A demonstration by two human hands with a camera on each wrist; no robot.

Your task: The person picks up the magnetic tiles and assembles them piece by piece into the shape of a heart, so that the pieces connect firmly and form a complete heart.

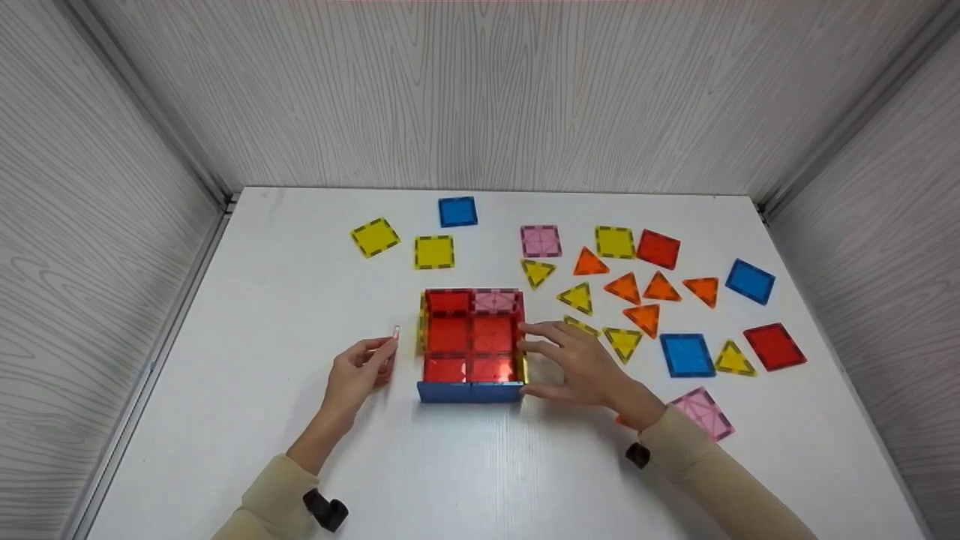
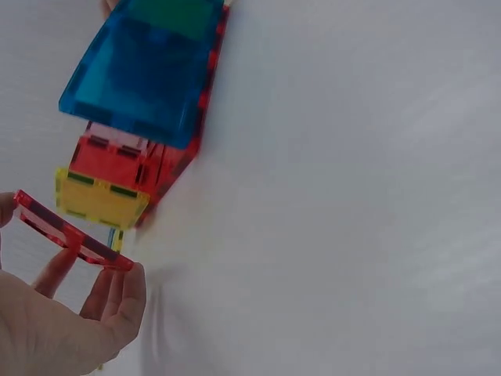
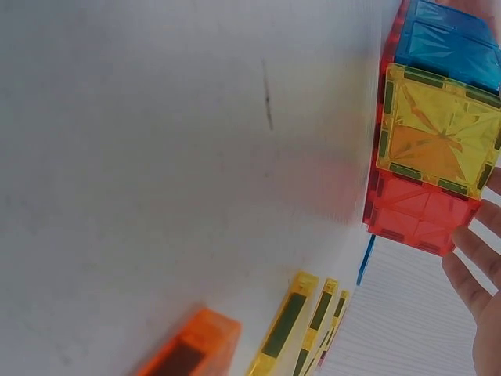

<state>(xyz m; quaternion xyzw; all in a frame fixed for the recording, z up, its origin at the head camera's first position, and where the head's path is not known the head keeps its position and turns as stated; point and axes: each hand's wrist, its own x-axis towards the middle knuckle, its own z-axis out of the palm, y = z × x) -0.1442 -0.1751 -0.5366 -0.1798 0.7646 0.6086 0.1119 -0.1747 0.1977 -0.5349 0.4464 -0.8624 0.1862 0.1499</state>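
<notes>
Left hand (image 1: 352, 379) pinching red tile (image 2: 74, 235); right hand (image 1: 581, 364), loosely spread, touching magnetic-tile box (image 1: 446, 393); light pressure probably avoiding collapse.

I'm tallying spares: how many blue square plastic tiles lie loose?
3: a blue square plastic tile near the far edge, another near the right edge, one beside a yellow triangular plastic tile. The right beige sleeve may hide others.

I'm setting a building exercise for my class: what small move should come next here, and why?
Probably bring the red tile in the left hand to the box, between its yellow side tile and blue front wall: a gap seems to show there, and the right hand, by the opposite wall, could steady it.
</notes>
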